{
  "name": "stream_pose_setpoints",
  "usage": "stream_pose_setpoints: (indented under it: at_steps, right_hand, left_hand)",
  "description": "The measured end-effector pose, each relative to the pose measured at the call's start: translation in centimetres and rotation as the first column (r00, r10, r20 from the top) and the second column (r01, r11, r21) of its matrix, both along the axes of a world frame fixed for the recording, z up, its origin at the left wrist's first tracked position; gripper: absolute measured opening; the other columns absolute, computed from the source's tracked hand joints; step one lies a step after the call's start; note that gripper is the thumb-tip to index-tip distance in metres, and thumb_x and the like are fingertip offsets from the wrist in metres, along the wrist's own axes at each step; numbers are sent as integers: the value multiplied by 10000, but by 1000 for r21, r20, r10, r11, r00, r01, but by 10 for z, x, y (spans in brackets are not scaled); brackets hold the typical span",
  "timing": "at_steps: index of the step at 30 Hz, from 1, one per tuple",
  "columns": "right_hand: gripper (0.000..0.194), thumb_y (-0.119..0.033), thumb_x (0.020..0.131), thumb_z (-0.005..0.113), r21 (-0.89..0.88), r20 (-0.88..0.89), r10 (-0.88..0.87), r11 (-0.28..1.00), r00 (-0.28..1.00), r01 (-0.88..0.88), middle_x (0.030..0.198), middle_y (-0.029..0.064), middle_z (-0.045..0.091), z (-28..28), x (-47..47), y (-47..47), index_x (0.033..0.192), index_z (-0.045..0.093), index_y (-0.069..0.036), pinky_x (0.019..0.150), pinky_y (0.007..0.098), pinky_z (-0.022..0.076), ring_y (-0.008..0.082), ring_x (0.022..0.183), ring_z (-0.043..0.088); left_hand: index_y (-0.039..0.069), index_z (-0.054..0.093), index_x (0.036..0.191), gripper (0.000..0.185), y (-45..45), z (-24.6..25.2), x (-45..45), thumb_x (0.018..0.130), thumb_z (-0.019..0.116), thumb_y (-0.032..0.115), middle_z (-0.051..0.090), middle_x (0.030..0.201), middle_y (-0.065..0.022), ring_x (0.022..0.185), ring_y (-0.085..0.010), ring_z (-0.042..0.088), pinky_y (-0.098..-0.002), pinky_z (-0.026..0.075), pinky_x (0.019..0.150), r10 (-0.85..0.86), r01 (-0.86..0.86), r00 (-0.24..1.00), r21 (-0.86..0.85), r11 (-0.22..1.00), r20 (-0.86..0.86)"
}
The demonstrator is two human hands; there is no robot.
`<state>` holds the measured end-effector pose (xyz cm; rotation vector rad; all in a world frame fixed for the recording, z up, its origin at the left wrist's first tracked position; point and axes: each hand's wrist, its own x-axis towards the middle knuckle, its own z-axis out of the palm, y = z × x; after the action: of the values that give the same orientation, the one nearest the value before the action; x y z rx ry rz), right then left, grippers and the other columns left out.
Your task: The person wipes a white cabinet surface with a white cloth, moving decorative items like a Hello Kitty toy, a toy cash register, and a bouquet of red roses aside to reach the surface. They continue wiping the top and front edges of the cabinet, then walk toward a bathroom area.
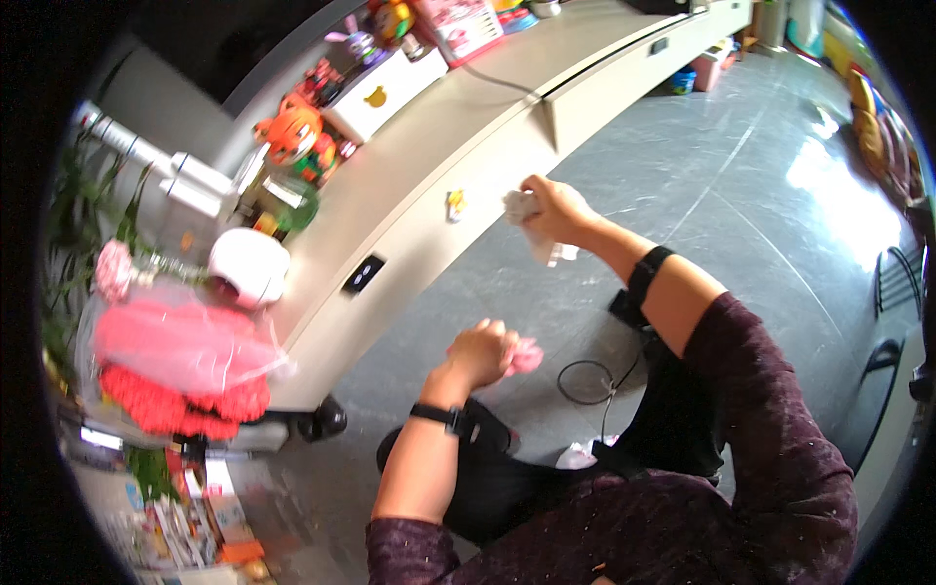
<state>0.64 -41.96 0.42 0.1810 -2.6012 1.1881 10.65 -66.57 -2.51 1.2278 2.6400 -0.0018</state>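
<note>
My right hand (561,210) grips a crumpled white tissue or cloth (521,208) whose loose end hangs below the fingers. It is close to the lower edge of a long cream cabinet's drawer front (409,238); whether the two touch I cannot tell. A small yellow and white sticker (456,205) is on that front, left of the white bundle. Lower down, my left hand (479,353) is a fist around a bunched pink cloth (525,357), held above the floor near my knee. Most of the pink cloth is hidden in the fist.
On the cabinet top stand an orange fox figure (292,135), a white box (391,91), a white rounded container (250,267) and a wrapped pink-red bundle (183,351). A dark drawer handle (364,274) sits in the front. A looped cable (585,382) lies on the grey tiled floor (658,175).
</note>
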Motion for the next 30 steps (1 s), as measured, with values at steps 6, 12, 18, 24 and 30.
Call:
stream_pose_setpoints:
  at_steps: [6, 12, 18, 24, 30]
  right_hand:
    - [375, -134, 766, 744, -388, -275, -242, 914, 931, 122, 961, 193, 660, 31, -85, -33, 1092, 571, -66, 779, 416, 540, 361, 879, 662]
    - [298, -112, 853, 686, -742, -130, -373, 651, 919, 159, 921, 128, 647, -38, -128, -63, 1106, 535, -70, 746, 343, 533, 194, 827, 634]
    - [301, -80, 803, 714, -748, 335, -434, 417, 836, 516, 959, 143, 667, -102, -136, -55, 1045, 568, 22, 741, 339, 553, 209, 858, 658]
    - [294, -88, 783, 693, -891, 22, -398, 408, 917, 198, 889, 105, 635, -37, -148, -40, 1024, 572, 30, 681, 318, 527, 166, 801, 619]
    - [246, -49, 863, 632, -839, -164, -573, 509, 803, 191, 956, 80, 643, -63, -172, -11, 1102, 570, -41, 747, 317, 516, 157, 865, 607]
  left_hand:
    - [165, 687, 852, 132, 17, 6, -21, 729, 733, 180, 605, 884, -75, 887, -286, 597, -443, 489, 710, -107, 110, 994, 120, 987, -30]
    - [116, 681, 846, 73, 25, 21, -21, 786, 648, 142, 633, 869, -58, 898, -249, 597, -393, 450, 751, -86, 91, 996, 147, 985, -38]
    - [141, 683, 951, 162, 27, 12, -31, 792, 672, 168, 631, 844, -42, 853, -241, 596, -380, 427, 715, -82, 87, 996, 191, 978, -33]
    - [102, 642, 1003, 179, 47, 5, -48, 836, 620, 162, 622, 954, -92, 923, -276, 597, -431, 481, 727, -119, 114, 992, 118, 986, 36]
    - [124, 665, 919, 207, 70, -8, -63, 728, 738, 157, 635, 974, -66, 965, -275, 591, -409, 489, 778, -105, 103, 992, 27, 994, 73]
